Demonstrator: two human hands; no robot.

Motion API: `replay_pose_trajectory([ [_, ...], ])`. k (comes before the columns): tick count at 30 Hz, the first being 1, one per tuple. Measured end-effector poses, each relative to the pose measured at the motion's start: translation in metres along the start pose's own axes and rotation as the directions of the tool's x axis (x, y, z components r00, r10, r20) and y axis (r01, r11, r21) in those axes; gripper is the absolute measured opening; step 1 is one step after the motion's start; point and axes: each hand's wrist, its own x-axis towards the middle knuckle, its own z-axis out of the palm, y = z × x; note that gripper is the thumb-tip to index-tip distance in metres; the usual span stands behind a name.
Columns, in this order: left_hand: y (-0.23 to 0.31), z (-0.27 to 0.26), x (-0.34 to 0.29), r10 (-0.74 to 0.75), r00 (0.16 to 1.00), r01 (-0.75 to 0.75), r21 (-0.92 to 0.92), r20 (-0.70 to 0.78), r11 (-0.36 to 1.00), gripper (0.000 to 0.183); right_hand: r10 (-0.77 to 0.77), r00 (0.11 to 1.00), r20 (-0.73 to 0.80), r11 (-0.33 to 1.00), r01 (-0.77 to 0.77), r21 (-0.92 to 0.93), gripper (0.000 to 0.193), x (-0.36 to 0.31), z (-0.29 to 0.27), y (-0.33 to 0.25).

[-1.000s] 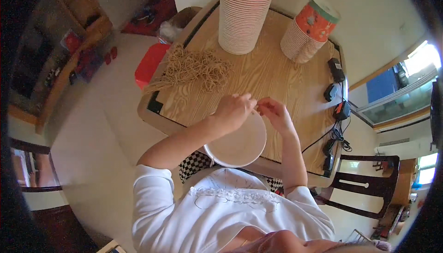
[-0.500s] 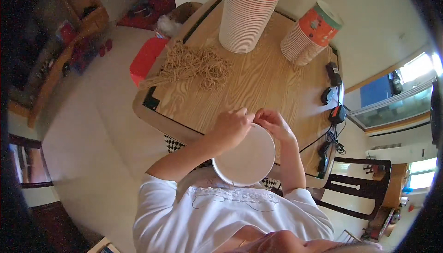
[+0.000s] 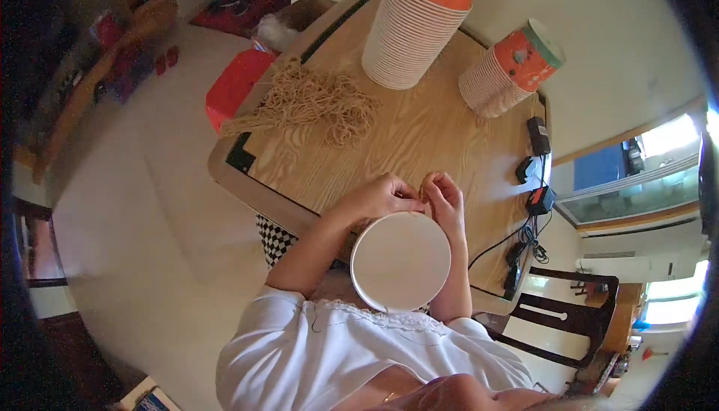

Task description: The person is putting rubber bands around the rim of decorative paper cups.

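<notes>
A white paper bucket [image 3: 401, 261] is tilted in front of my body, its pale round end facing up toward me. At its far rim, my left hand [image 3: 391, 195] has its fingers closed in a pinch, seeming to grip the rim. Just to the right, my right hand [image 3: 445, 200] is pinched on a short piece of brown twine [image 3: 422, 195] between the two hands. The twine's path at the rim is mostly hidden by my fingers. Beyond my hands, a tangled heap of brown twine [image 3: 318, 104] lies on the wood-grain table [image 3: 419, 137].
A tall stack of paper buckets [image 3: 416, 32] and a shorter stack [image 3: 509, 70] stand upside down at the back of the table. Black adapters and cables [image 3: 536, 135] run along the right edge. A red container [image 3: 238, 89] is at the left; a dark chair [image 3: 573, 310] stands right.
My right hand has lifted slightly away from the rim, fingertips now raised. The bucket has shifted a little lower in view, and the whole view has turned slightly.
</notes>
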Motion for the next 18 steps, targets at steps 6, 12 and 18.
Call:
replay_pose_trajectory([
  [6, -0.031, 0.015, -0.005, 0.056, 0.979, -0.092, -0.186, -0.194, 0.978, 0.023, 0.234, 0.963, -0.132, 0.956, -0.202, 0.215, 0.019, -0.011, -0.001, 0.015],
  [12, -0.041, 0.026, -0.021, 0.101, 0.908, -0.164, -0.124, -0.406, 0.979, 0.021, 0.31, 0.943, 0.124, 0.937, -0.325, 0.126, 0.022, -0.028, 0.007, 0.006],
  [18, -0.026, 0.023, -0.03, -0.044, 0.927, -0.014, -0.15, -0.373, 0.989, 0.022, 0.151, 0.973, 0.175, 0.982, -0.168, 0.085, 0.009, -0.023, -0.001, 0.015],
])
